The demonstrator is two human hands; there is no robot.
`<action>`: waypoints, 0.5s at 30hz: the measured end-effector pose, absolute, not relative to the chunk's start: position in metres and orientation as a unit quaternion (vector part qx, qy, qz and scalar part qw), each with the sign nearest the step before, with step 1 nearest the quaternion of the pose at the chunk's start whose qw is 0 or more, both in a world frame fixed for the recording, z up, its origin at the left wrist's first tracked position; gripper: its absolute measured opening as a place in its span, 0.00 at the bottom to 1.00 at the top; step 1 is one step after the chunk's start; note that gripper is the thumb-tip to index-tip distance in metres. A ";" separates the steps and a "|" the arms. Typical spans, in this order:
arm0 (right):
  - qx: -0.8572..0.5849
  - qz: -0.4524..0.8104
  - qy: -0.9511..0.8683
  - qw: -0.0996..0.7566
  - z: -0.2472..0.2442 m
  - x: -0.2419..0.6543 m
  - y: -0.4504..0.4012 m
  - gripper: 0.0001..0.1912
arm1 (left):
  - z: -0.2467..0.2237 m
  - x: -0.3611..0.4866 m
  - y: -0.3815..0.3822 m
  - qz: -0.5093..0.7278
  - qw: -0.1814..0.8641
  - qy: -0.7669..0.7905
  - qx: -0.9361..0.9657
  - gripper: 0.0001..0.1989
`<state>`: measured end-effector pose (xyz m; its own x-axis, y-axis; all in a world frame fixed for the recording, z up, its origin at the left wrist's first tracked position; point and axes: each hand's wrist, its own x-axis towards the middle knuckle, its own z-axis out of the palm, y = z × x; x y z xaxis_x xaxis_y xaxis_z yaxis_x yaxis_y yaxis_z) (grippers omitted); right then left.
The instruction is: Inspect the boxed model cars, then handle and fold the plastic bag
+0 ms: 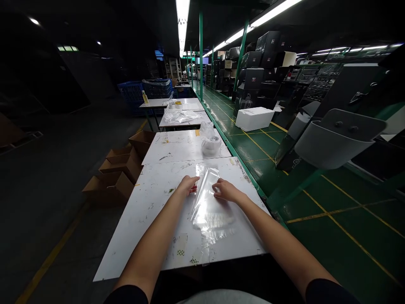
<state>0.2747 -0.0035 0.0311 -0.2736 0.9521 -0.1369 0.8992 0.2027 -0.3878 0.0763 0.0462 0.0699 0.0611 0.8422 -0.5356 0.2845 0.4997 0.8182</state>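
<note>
A clear plastic bag [207, 207] lies flat on the white, scuffed tabletop [139, 228], right in front of me. My left hand [187, 185] touches the bag's left edge with its fingertips. My right hand [226, 190] rests palm down on the bag's upper right part, and neither hand appears to grip it. Beyond them, on the adjoining table, a white round item wrapped in clear plastic [211, 145] stands near the far right corner.
Open cardboard boxes [115, 185] sit on the floor left of the tables. Further tables ahead hold a plastic sheet [180, 116], a tape roll [178, 104] and a yellow bottle [145, 97]. A green raised platform [253, 147] runs along the right, with a white foam box [255, 118] and stacked black boxes [253, 80].
</note>
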 end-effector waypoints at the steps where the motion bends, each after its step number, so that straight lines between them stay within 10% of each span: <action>1: -0.599 0.201 -0.773 0.065 0.032 0.274 -0.004 0.18 | 0.070 0.077 0.046 0.234 0.568 0.647 0.451 0.24; 15: -0.604 0.235 -0.760 0.047 0.041 0.276 0.000 0.16 | 0.067 0.086 0.039 0.236 0.521 0.662 0.484 0.27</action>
<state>0.2764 0.0004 0.0405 -0.2655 0.9403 -0.2132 0.8961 0.1591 -0.4143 0.0857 0.0388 0.0673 0.0114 0.8869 -0.4618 0.3951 0.4202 0.8169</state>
